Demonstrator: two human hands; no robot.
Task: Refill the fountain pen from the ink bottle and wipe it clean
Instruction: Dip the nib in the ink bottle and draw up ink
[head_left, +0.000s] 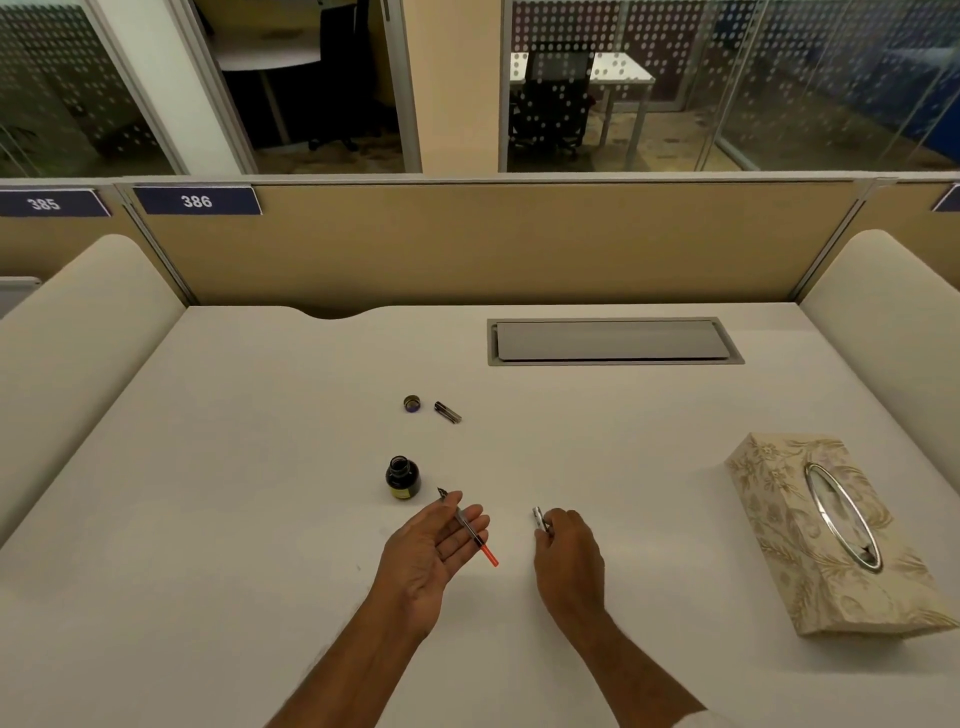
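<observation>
An uncapped dark ink bottle (402, 478) stands on the white desk (260, 467). Its round lid (412, 403) lies farther back, beside a dark pen cap (448, 412). My left hand (434, 545) is palm up with straight fingers; the pen's nib section with an orange-ended converter (470, 530) lies across those fingers, nib pointing toward the bottle. My right hand (569, 551) rests on the desk, its curled fingers holding the silver pen barrel (540, 519).
A patterned tissue box (831, 535) with an oval metal opening sits at the right. A grey cable-tray flap (613, 340) is set into the desk at the back. Beige partitions border the desk on three sides.
</observation>
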